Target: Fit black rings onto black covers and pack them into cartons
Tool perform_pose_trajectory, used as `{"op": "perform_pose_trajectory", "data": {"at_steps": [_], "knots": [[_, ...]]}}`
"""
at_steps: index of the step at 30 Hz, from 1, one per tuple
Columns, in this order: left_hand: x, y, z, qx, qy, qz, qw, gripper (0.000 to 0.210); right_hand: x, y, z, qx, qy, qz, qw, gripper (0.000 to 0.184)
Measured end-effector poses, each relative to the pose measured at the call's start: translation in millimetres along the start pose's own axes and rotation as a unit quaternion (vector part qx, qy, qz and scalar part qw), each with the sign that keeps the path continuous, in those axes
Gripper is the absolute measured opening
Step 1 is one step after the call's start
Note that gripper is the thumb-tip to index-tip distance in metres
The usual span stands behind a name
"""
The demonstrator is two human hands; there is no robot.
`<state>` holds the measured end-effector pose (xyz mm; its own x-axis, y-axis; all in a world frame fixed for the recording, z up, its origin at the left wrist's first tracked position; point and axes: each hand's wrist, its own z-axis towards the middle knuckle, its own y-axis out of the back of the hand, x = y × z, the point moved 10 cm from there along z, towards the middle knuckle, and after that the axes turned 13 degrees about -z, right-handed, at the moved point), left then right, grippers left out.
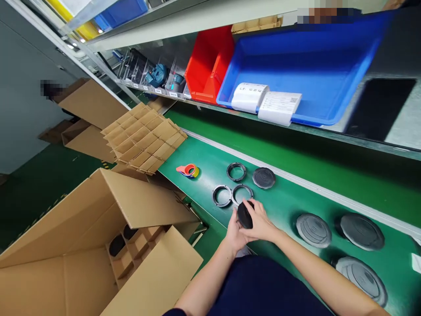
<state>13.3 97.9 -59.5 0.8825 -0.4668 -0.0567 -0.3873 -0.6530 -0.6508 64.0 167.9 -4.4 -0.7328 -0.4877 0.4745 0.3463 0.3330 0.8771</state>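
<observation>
A black round cap (244, 216) is held on edge between my two hands, close to the front of the green work surface. My left hand (234, 235) grips it from the left and below. On its right side, my right hand (261, 221) has its fingers closed over the upper rim. Just beyond them lie three black rings (236, 180), two of them side by side. A dark, scalloped-edge cap (264, 178) rests flat to their right. Several larger caps of that look, such as one grey cap (313, 230), lie further right.
An open cardboard box (82, 267) with dividers stands at left, black round pieces (117, 245) inside. Cardboard dividers (144, 138) are stacked behind it. A small tape dispenser (189, 170) lies on the green work surface (204, 151). Overhead, a shelf holds a red bin (208, 66) and a blue tray (296, 81).
</observation>
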Motion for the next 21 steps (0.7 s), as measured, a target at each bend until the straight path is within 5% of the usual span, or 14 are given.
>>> {"op": "perform_pose_trajectory", "data": {"at_steps": [4, 8, 15, 21], "knots": [[-66, 58.8, -1, -0.182, -0.118, 0.022, 0.976, 0.046, -13, -8, 68, -0.049, -0.049, -0.139, 0.988, 0.113], [-119, 82.8, 8, -0.223, -0.192, 0.002, 0.956, 0.035, -13, -32, 103, -0.029, -0.027, -0.213, 0.976, 0.116], [-175, 90.6, 30, -0.244, -0.272, 0.000, 0.931, 0.021, -25, -56, 71, -0.021, -0.042, -0.257, 0.965, 0.112], [-182, 107.3, 18, -0.266, -0.282, 0.051, 0.921, 0.024, 4, -21, 50, -0.081, 0.012, -0.232, 0.969, 0.095]]}}
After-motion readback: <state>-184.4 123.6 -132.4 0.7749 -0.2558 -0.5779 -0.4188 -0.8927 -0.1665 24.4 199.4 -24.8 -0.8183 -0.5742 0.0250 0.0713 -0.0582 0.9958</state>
